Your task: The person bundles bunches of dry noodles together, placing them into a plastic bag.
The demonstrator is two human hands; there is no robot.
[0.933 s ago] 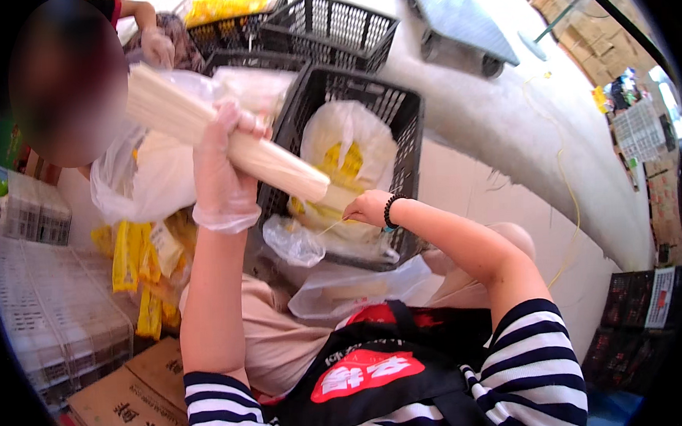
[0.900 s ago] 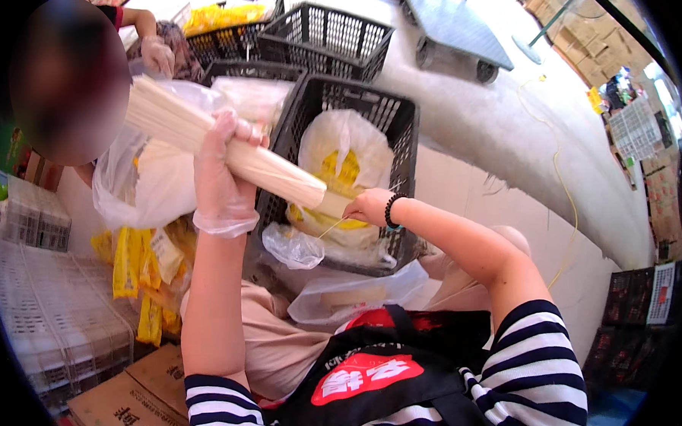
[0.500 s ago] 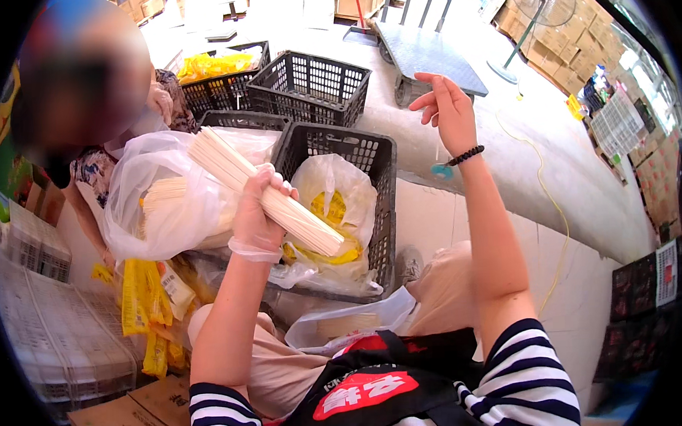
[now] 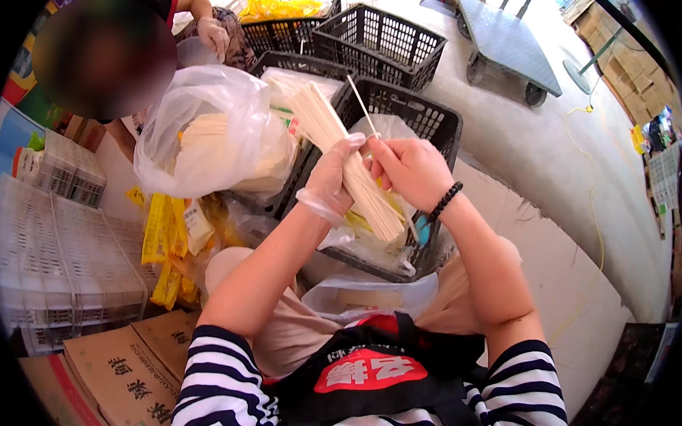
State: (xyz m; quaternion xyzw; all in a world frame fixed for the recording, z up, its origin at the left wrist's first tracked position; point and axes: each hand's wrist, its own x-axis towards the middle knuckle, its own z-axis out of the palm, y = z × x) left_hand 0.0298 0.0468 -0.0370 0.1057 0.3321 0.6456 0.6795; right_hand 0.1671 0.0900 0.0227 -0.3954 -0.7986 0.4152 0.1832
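My left hand (image 4: 331,171), in a clear plastic glove, is closed round a thick bundle of thin pale skewers (image 4: 377,207). Pinched in the fingers of my bare right hand (image 4: 417,171) is a single skewer (image 4: 361,104), pointing up and away beside the bundle. Both hands meet over a black plastic crate (image 4: 439,117) that holds clear bags and some yellow packaging. Left of them, an open translucent bag (image 4: 159,148) contains more pale skewers (image 4: 204,139). A small teal thing (image 4: 423,231) shows below my right wrist; its kind is unclear.
Another person's gloved hand (image 4: 213,37) is at the upper left. Beyond stand a black crate (image 4: 379,40), a crate of yellow packets (image 4: 283,8) and a platform cart (image 4: 508,42). Yellow packets (image 4: 163,236), white baskets (image 4: 61,248) and cardboard boxes (image 4: 120,375) lie to the left.
My right hand has come down and left from its raised place to the bundle, and now pinches one skewer. The view has shifted, and the other person's gloved hand shows more plainly.
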